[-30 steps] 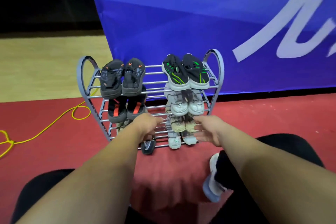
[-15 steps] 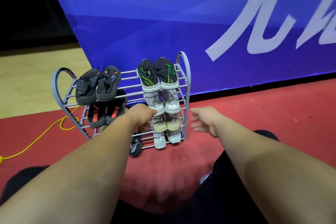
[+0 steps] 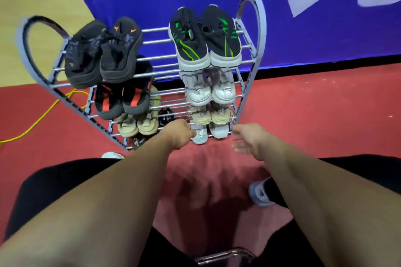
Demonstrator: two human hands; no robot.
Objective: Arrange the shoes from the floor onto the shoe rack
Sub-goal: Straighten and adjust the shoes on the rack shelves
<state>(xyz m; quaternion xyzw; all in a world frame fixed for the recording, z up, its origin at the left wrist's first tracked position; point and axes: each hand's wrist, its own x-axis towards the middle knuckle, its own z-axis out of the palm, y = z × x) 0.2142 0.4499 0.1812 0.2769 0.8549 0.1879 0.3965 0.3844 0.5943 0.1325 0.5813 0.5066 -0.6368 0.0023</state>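
The grey four-tier shoe rack [image 3: 261, 34] stands on red carpet. Its top tier holds a black pair with orange marks [image 3: 104, 52] and a black-and-green pair [image 3: 205, 37]. Below are black-red sandals [image 3: 121, 97], a grey-white pair [image 3: 209, 89], two beige pairs [image 3: 136, 124] [image 3: 210, 114] and a white pair [image 3: 218, 132]. A black shoe [image 3: 138, 141] lies at the bottom left. My left hand [image 3: 180, 134] is curled at the bottom tier's front, with nothing visible in it. My right hand [image 3: 249, 138] hovers relaxed, just right of the white pair.
A blue banner [image 3: 303, 28] stands right behind the rack. A yellow cable [image 3: 43, 112] lies on the carpet at left. My own feet [image 3: 259, 195] [image 3: 111, 155] are planted in front of the rack. A metal object [image 3: 225, 256] shows at the bottom edge.
My view swung right, then back and nearer to the rack. My left hand stays curled low at the rack front. My right hand moved off the rack's right side and opened.
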